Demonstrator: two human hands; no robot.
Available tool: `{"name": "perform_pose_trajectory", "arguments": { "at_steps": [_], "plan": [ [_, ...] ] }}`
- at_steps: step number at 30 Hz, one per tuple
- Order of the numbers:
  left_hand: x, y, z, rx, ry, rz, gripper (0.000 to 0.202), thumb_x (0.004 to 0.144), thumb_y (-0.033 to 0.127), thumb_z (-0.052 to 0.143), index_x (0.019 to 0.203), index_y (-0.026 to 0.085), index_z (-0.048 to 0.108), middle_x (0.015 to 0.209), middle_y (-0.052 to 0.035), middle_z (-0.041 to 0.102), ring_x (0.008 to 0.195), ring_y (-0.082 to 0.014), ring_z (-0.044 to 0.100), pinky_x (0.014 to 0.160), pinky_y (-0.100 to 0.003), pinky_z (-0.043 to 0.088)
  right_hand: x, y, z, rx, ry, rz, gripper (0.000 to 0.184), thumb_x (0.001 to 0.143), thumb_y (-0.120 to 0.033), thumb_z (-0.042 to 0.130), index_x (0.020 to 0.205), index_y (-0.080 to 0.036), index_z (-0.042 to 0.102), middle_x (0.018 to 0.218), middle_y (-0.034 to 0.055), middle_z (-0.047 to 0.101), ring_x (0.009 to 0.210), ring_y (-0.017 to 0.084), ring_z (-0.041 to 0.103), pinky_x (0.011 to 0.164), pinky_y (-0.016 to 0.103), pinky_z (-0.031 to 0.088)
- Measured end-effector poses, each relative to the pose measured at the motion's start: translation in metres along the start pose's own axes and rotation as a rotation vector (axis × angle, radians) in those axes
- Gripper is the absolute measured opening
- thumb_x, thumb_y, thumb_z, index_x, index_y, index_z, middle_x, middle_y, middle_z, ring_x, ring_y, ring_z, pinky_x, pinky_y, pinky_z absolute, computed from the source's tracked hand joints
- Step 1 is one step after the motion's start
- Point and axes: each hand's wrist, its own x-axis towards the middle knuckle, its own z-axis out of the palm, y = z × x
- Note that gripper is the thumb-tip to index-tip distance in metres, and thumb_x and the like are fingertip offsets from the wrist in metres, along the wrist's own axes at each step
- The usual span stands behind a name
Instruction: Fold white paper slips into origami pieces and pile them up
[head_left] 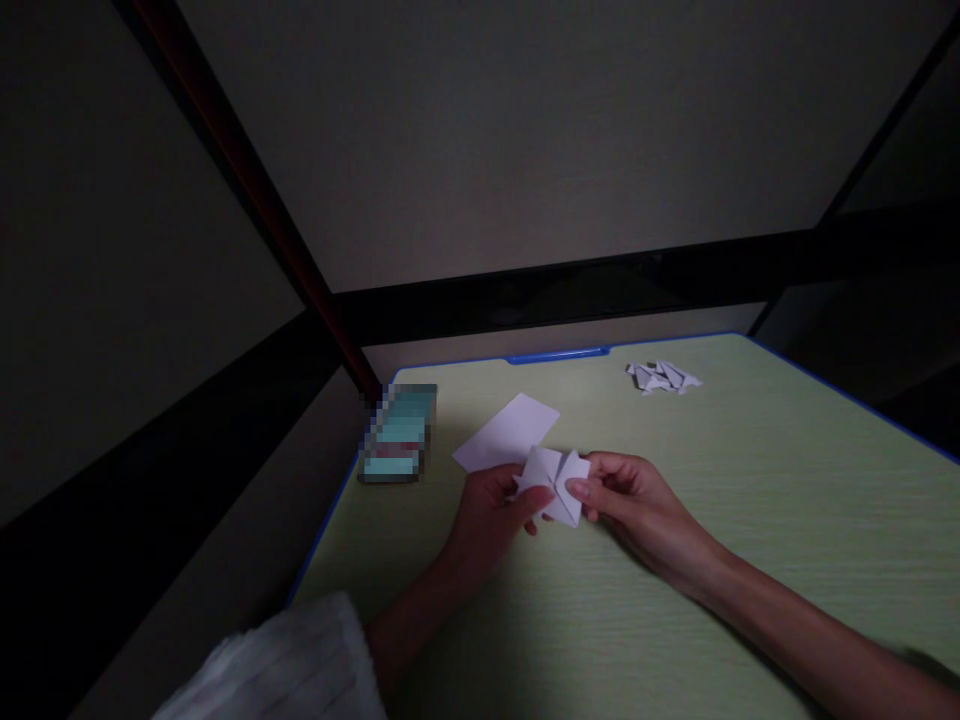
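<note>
A small piece of folded white paper [544, 468] is held up between both hands above the table. My left hand [491, 515] pinches its left side, thumb lying on the front face. On the right side, my right hand [626, 490] grips it with the thumb near the middle and the fingers behind. Creases and triangular flaps meet near the paper's centre. Just behind it, a flat white sheet of paper [510, 430] lies on the table, partly covered by my left hand and the folded piece.
The pale green table [750, 480] has a blue edge and a blue strip [559, 355] at the back. Folded white paper figures [664, 377] lie at the back right. A pixelated phone-like device [399, 432] lies at the left edge. Walls stand behind and to the left.
</note>
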Motion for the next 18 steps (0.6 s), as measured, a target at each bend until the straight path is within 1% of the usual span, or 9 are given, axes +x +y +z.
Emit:
{"name": "perform_pose_trajectory", "arguments": {
  "at_steps": [2, 4, 6, 8, 11, 13, 15, 18],
  "plan": [
    [0.001, -0.002, 0.000, 0.058, -0.013, 0.018, 0.015, 0.059, 0.025, 0.060, 0.065, 0.010, 0.062, 0.054, -0.0005, 0.059, 0.044, -0.0073, 0.046, 0.041, -0.017, 0.037, 0.000, -0.002, -0.001, -0.038, 0.053, -0.015, 0.027, 0.060, -0.035, 0.065, 0.052, -0.014, 0.051, 0.044, -0.0056, 0.044, 0.041, 0.005, 0.035, 0.043, 0.019, 0.025],
    [0.002, -0.002, -0.001, 0.108, -0.017, 0.025, 0.013, 0.059, 0.020, 0.059, 0.068, 0.010, 0.063, 0.062, -0.0015, 0.062, 0.053, -0.0101, 0.051, 0.048, -0.018, 0.041, -0.001, -0.006, -0.002, -0.108, 0.089, -0.072, 0.024, 0.061, -0.034, 0.064, 0.055, -0.014, 0.053, 0.046, -0.0050, 0.045, 0.042, 0.005, 0.036, 0.042, 0.019, 0.026],
    [0.003, -0.002, -0.003, 0.152, -0.013, 0.010, 0.016, 0.059, 0.012, 0.057, 0.074, 0.011, 0.063, 0.072, -0.0024, 0.064, 0.062, -0.0129, 0.055, 0.055, -0.021, 0.044, -0.002, -0.011, -0.005, -0.233, 0.098, -0.213, 0.019, 0.063, -0.031, 0.063, 0.056, -0.015, 0.054, 0.051, -0.0027, 0.048, 0.046, 0.007, 0.041, 0.043, 0.021, 0.030],
    [0.005, -0.002, -0.006, 0.210, 0.011, -0.003, 0.028, 0.057, 0.003, 0.053, 0.080, 0.012, 0.063, 0.084, -0.0035, 0.064, 0.069, -0.0140, 0.057, 0.061, -0.022, 0.045, -0.004, -0.014, -0.009, -0.415, 0.064, -0.409, 0.014, 0.067, -0.026, 0.060, 0.058, -0.016, 0.057, 0.058, 0.0011, 0.053, 0.053, 0.011, 0.047, 0.047, 0.024, 0.035],
    [0.007, -0.003, -0.012, 0.332, 0.040, 0.074, 0.039, 0.056, -0.005, 0.044, 0.085, 0.013, 0.062, 0.093, -0.0049, 0.063, 0.080, -0.0144, 0.057, 0.072, -0.024, 0.044, -0.004, -0.015, -0.016, -0.732, -0.102, -0.681, 0.011, 0.074, -0.019, 0.053, 0.066, -0.016, 0.061, 0.069, 0.0053, 0.059, 0.063, 0.014, 0.051, 0.055, 0.026, 0.039],
    [0.007, -0.005, -0.015, 0.448, 0.023, 0.162, 0.042, 0.057, -0.006, 0.039, 0.086, 0.014, 0.062, 0.094, -0.0047, 0.063, 0.086, -0.0145, 0.056, 0.079, -0.026, 0.042, -0.002, -0.012, -0.021, -0.933, -0.242, -0.787, 0.014, 0.077, -0.017, 0.049, 0.071, -0.016, 0.062, 0.072, 0.0065, 0.059, 0.066, 0.014, 0.050, 0.057, 0.027, 0.039],
    [0.007, -0.008, -0.017, 0.553, -0.051, 0.276, 0.044, 0.060, -0.006, 0.034, 0.087, 0.014, 0.063, 0.094, -0.0046, 0.064, 0.089, -0.0142, 0.055, 0.084, -0.027, 0.040, 0.000, -0.009, -0.023, -1.089, -0.352, -0.816, 0.018, 0.079, -0.017, 0.044, 0.072, -0.015, 0.061, 0.074, 0.0074, 0.059, 0.067, 0.014, 0.049, 0.057, 0.027, 0.039],
    [0.006, -0.013, -0.018, 0.665, -0.248, 0.414, 0.044, 0.063, -0.005, 0.032, 0.088, 0.013, 0.063, 0.097, -0.0063, 0.063, 0.093, -0.0139, 0.054, 0.088, -0.027, 0.037, 0.001, -0.007, -0.025, -1.205, -0.444, -0.785, 0.022, 0.081, -0.017, 0.041, 0.073, -0.014, 0.061, 0.075, 0.0074, 0.057, 0.070, 0.015, 0.049, 0.061, 0.027, 0.040]
  ]
}}
